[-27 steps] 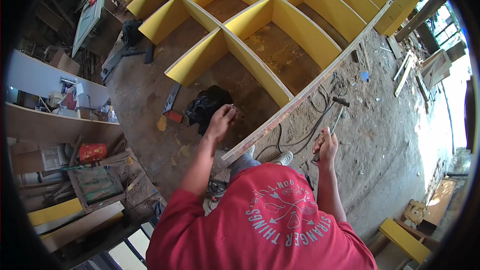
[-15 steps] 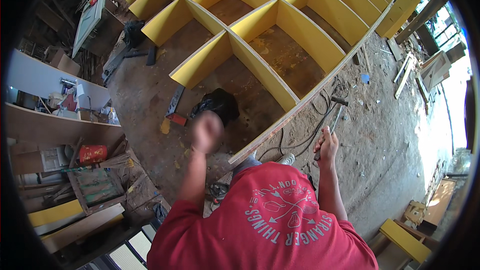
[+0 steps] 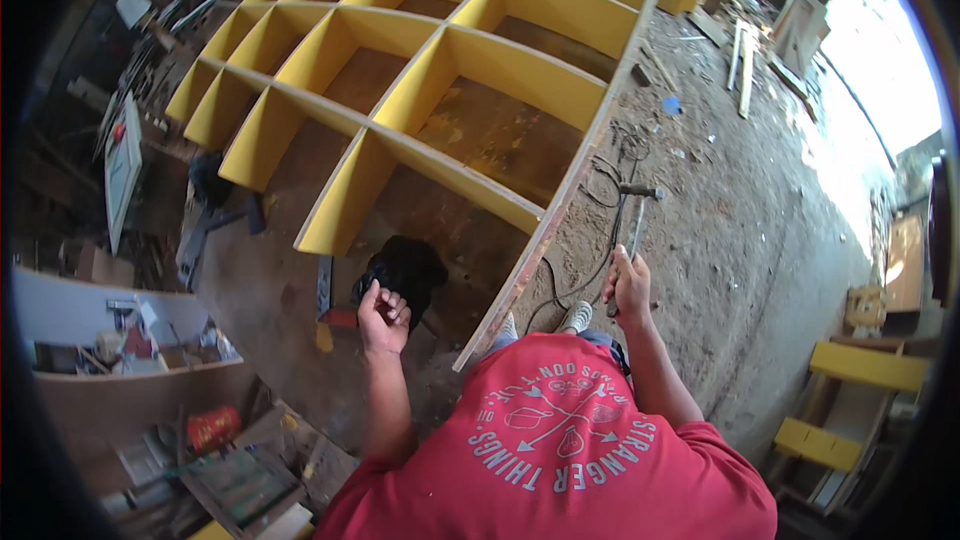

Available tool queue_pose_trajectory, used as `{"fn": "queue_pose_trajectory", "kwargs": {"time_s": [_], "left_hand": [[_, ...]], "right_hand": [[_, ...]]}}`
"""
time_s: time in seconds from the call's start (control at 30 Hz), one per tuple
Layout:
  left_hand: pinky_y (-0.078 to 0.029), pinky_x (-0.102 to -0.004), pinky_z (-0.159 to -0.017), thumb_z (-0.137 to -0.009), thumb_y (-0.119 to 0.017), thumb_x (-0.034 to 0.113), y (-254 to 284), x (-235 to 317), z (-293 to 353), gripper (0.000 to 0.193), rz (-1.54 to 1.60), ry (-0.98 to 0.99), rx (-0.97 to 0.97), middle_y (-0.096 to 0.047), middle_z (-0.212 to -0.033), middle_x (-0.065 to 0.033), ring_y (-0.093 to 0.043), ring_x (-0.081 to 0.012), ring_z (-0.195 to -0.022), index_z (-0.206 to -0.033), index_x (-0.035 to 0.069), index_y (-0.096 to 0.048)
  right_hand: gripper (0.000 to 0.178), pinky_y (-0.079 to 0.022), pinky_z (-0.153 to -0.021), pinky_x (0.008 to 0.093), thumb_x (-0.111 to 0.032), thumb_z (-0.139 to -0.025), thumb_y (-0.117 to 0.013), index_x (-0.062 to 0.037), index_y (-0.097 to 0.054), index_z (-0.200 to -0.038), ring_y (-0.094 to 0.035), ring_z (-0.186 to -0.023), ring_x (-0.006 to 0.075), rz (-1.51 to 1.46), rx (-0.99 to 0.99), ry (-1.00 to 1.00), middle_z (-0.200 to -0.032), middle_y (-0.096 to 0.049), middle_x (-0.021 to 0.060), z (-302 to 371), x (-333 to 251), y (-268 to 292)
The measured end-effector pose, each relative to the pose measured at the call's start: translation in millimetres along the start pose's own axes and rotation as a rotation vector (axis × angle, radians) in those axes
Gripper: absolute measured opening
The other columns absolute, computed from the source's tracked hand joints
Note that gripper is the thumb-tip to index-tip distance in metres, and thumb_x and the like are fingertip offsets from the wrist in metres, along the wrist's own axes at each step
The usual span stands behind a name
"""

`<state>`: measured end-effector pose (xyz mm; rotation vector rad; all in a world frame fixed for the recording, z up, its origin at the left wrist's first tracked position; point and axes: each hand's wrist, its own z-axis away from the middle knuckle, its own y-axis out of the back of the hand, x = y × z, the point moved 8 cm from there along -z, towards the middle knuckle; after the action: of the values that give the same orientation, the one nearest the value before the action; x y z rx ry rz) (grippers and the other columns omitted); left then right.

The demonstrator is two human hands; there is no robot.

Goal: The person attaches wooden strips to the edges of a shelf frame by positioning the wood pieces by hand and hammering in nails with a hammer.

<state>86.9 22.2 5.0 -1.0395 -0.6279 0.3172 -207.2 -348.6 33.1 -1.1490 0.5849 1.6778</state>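
My right hand point(image 3: 628, 288) is wrapped round the handle of a hammer point(image 3: 639, 215), whose dark head points up and away from me. The hammer is over the dirt floor, just right of the shelf's long edge. Held up in front of a black bag point(image 3: 415, 275), my left hand point(image 3: 384, 320) has loosely curled fingers; whatever they may hold is too small to make out. A large yellow grid shelf point(image 3: 450, 155) with square compartments lies before me, its nearest open-sided bay close to my left hand.
Black cables point(image 3: 590, 285) lie on the ground beyond my feet. A red-ended tool point(image 3: 340, 318) rests by the black bag. At left stand a white-fronted cabinet point(image 3: 110, 315) and a red bucket point(image 3: 212, 428); yellow boards point(image 3: 868, 365) are at right, wooden strips point(image 3: 745, 70) farther off.
The view has turned, so the shelf sits farther left. My left hand, blurred before, now shows its curled fingers. The hammer stays in my right hand.
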Motion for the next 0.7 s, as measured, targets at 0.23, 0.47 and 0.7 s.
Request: {"fn": "queue_pose_trajectory", "kwargs": {"time_s": [0.23,0.47,0.7], "left_hand": [[-0.051,-0.0321,-0.069,-0.099,-0.059,0.007,-115.1,-15.7,-32.9,0.022,-0.353,-0.089,0.167,-0.068,-0.098,-0.0091,-0.064,-0.0163,-0.081,-0.118,0.001,-0.066],[-0.041,-0.0251,-0.06,-0.102,-0.063,0.021,-249.5,-124.4,-98.6,0.024,-0.558,0.192,-0.188,-0.056,-0.079,0.0002,-0.051,-0.0101,-0.065,-0.11,-0.001,-0.068],[-0.037,-0.0236,-0.052,-0.102,-0.064,0.031,-293.3,-177.3,-183.0,0.03,-0.652,0.16,-0.014,-0.048,-0.07,0.0059,-0.046,-0.0067,-0.059,-0.105,0.002,-0.069]], "right_hand": [[0.031,-0.04,-0.037,0.0278,-0.033,-0.111,-0.06,-0.009,-0.05,-0.095,-0.049,-0.042,0.01,-0.042,-0.021,0.039,-0.063,-0.051,-0.0006,-1.8,-15.0,-3.0],[0.031,-0.043,-0.041,0.029,-0.034,-0.11,-0.062,-0.0073,-0.049,-0.102,-0.052,-0.047,0.0102,-0.012,-0.12,0.159,-0.066,-0.051,-0.001,-42.6,-63.9,4.9],[0.031,-0.036,-0.047,0.027,-0.037,-0.108,-0.066,-0.0068,-0.059,-0.103,-0.046,-0.054,0.0054,0.226,-0.165,0.144,-0.067,-0.05,-0.0053,-113.6,-106.2,65.5]]}}
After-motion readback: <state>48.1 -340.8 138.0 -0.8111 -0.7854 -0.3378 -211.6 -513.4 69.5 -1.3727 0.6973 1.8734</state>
